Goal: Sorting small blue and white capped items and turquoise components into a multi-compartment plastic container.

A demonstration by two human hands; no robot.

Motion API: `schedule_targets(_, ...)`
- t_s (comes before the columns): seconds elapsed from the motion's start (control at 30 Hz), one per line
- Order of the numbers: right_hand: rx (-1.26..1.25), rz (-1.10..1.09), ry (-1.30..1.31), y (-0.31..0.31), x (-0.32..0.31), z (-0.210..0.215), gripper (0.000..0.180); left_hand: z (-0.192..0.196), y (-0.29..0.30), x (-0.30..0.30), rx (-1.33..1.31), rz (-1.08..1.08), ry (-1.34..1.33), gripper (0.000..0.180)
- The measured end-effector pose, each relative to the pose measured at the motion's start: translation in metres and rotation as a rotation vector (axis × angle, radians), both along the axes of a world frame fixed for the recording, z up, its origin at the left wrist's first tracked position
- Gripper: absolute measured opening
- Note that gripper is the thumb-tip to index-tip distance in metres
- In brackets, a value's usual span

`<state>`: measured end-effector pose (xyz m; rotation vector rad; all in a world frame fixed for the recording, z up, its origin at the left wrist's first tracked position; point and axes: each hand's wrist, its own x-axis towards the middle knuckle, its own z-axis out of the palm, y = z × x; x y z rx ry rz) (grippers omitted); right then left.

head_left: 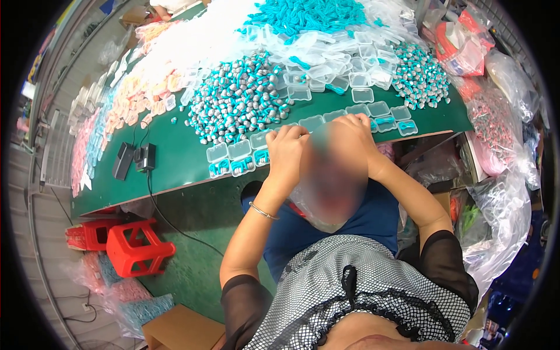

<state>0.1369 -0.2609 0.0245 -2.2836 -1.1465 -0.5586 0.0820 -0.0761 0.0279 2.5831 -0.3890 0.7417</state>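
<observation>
My left hand (284,150) is at the near edge of a green table (175,166), fingers curled over a row of small clear plastic boxes (239,150). Some of these boxes hold teal pieces (242,167). My right hand (352,133) rests just to the right, fingers bent down on more clear boxes (379,109). A blurred patch between the hands hides what they grip. A thin bracelet (263,211) circles my left wrist. Behind the row lies a heap of grey and teal earplugs (239,99).
A second earplug heap (417,76), loose empty clear boxes (326,64) and teal cords (303,14) lie further back. Pink and white packets (134,99) cover the left side, near two black adapters (125,158). Red stools (137,248) and a cardboard box (181,329) stand below; plastic bags (496,216) on the right.
</observation>
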Motion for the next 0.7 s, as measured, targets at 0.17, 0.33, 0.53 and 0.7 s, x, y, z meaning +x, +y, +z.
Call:
schedule_targets(0.17,-0.003,0.009,0.002,0.0017,0.0008,0.0038,0.011,0.0071,-0.0024,-0.0017,0.006,0.047,-0.011,0.02)
schedule_targets(0.33,0.02,-0.037,-0.026,0.0029,-0.0009,0.0035,0.01,0.0096,-0.0014,-0.0047,0.125,0.086,0.068,0.028)
schedule_targets(0.53,-0.001,-0.024,-0.032,0.0008,-0.0003,-0.0024,0.01,0.0065,-0.0013,-0.0033,0.163,0.067,0.099,0.031)
schedule_targets(0.7,0.018,-0.02,-0.013,0.0003,0.0007,-0.0006,0.01,0.0056,0.0005,-0.0054,0.09,0.06,0.109,0.031)
